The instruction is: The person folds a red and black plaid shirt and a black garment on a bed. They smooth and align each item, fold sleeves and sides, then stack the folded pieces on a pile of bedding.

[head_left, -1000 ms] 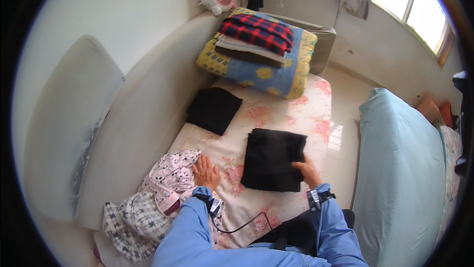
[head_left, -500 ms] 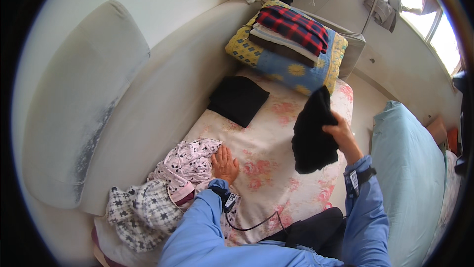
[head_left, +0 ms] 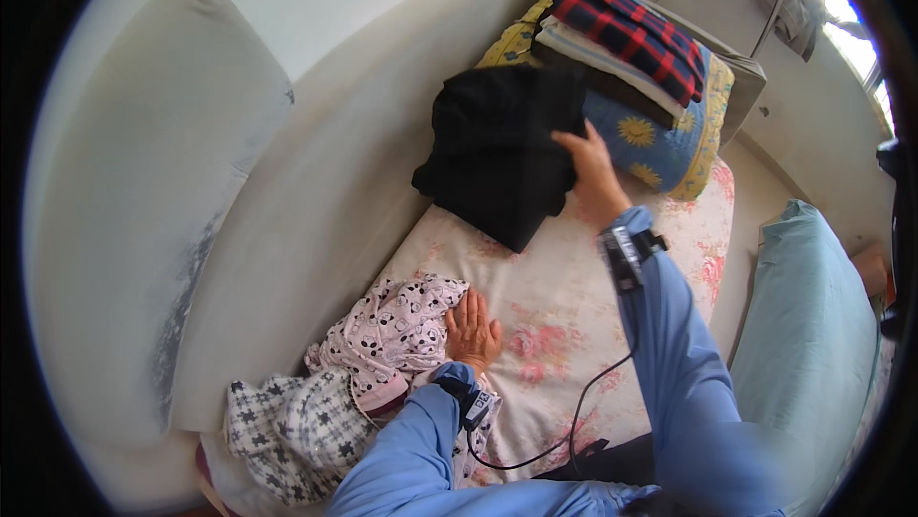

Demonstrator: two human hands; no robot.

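A black folded garment (head_left: 497, 120) is in my right hand (head_left: 595, 173), pinched at its right edge between thumb and fingers. It hangs over another black folded garment (head_left: 512, 230) on the bed, hiding most of it; whether they touch I cannot tell. My left hand (head_left: 473, 330) lies flat on the floral bed sheet (head_left: 535, 340), fingers stretched, against the edge of a crumpled pink garment with a dark animal print (head_left: 397, 321). Below that is a white garment with a dark star-like pattern (head_left: 306, 431).
At the bed's head, a red-and-navy plaid garment (head_left: 631, 34) tops a folded pile on a yellow-and-blue pillow (head_left: 650, 139). A grey padded board (head_left: 143, 192) leans on the left wall. Right of the bed stands a light-blue covered bulky thing (head_left: 808, 307). A black cable (head_left: 583, 402) crosses the sheet.
My right hand has carried the black garment left and away from me, over the folded one, and the garment has spread wider. My left hand stays beside the pink garment. The view has shifted slightly.
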